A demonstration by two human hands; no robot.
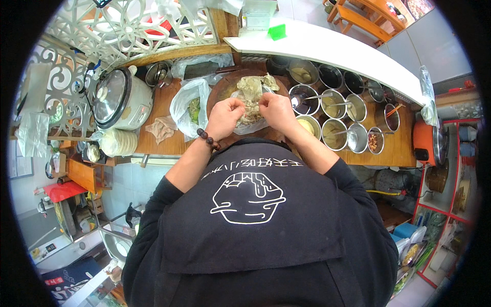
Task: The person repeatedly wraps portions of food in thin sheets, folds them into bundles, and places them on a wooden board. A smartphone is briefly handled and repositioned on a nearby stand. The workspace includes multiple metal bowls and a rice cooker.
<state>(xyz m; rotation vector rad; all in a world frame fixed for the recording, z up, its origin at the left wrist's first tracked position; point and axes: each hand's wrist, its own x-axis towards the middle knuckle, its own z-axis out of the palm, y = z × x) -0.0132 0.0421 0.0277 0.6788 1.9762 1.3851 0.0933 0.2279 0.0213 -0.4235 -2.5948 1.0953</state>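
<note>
In front of me a clear plastic bag [251, 128] with pale olive-green leafy vegetable, pickled by its look [250, 87], rests on a round wooden chopping block [218, 90]. Over the bag, my left hand [226, 117] pinches a shred of the greens between thumb and fingertips. My right hand [277, 109] has its thumb and forefinger closed on the same greens a short way to the right. The fingers partly cover the pieces held. Left of the block stands an open plastic bag [188, 101] with darker green vegetables [194, 109] inside.
A large rice cooker [126, 98] and a crumpled cloth [161, 128] are at the left. Several metal pots [333, 103] of sauces and toppings, some with spoons, crowd the counter's right side. Behind the block lies a cleaver [201, 70]. A white ledge [326, 42] runs along the back.
</note>
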